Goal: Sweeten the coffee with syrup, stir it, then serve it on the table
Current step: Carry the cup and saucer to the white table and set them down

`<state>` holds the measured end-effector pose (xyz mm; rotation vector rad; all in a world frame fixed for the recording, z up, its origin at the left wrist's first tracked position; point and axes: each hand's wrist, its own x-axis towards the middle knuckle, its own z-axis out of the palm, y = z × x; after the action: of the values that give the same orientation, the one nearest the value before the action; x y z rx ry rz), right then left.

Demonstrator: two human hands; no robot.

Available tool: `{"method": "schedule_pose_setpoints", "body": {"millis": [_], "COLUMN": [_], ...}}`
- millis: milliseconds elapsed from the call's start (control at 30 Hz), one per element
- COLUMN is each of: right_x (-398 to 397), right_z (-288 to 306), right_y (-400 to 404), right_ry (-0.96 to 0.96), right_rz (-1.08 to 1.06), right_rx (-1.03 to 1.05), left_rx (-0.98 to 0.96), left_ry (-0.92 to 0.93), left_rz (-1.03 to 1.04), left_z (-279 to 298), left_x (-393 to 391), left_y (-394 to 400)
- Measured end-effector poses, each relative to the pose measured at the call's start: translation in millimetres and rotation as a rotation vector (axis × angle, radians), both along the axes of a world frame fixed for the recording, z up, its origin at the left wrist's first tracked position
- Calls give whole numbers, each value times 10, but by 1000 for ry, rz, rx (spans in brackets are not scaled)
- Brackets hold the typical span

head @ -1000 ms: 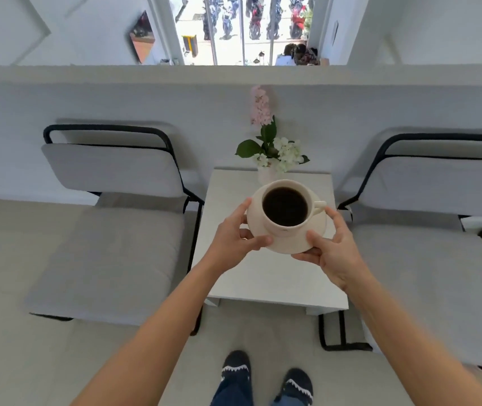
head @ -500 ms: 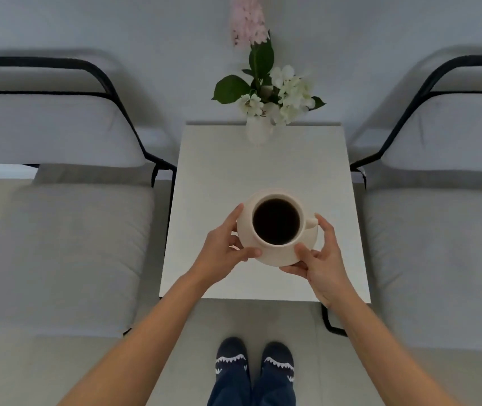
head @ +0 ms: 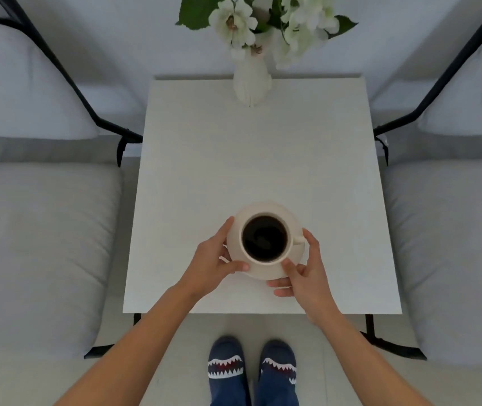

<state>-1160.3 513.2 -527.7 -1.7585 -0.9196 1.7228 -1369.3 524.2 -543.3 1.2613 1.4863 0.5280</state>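
Now lower over the tabletop (head: pixel 263 159) than a second ago, saucer (head: pixel 263 272) with cup (head: pixel 264 238) pinched at the rim in left hand (head: pixel 209 266) and right hand (head: pixel 307 276) grip; set-down likely imminent, contact unclear.

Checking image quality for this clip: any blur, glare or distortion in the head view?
Head view: soft, even light, no glare; wide-angle bowing at chair frames; cup and both hands sharp enough; flowers cropped at top.

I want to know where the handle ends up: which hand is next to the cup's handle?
The right hand: the coffee cup's handle points toward its index finger. The left hand grips the saucer's opposite, handle-free side.
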Motion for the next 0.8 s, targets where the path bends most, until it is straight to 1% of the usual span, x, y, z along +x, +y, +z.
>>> {"method": "schedule_pose_setpoints", "body": {"millis": [167,300,400,533,800], "right_x": [-21,-25,-18,-27,-45], "right_z": [-161,-240,-259,-252,-247], "right_y": [-2,17,38,25,-4], "right_ry": [-105,-146,-183,-232,-247], "right_rz": [55,73,99,126,104], "right_rx": [4,-1,18,39,54], "left_rx": [30,81,77,31,81], "left_ry": [35,44,48,148,392], "left_rz": [-49,-63,-81,-131,-262], "left_z": [-186,-233,-256,-312,-318], "left_x": [-35,-49,-65,-97,-102], "left_y": [11,26,44,73,96]}}
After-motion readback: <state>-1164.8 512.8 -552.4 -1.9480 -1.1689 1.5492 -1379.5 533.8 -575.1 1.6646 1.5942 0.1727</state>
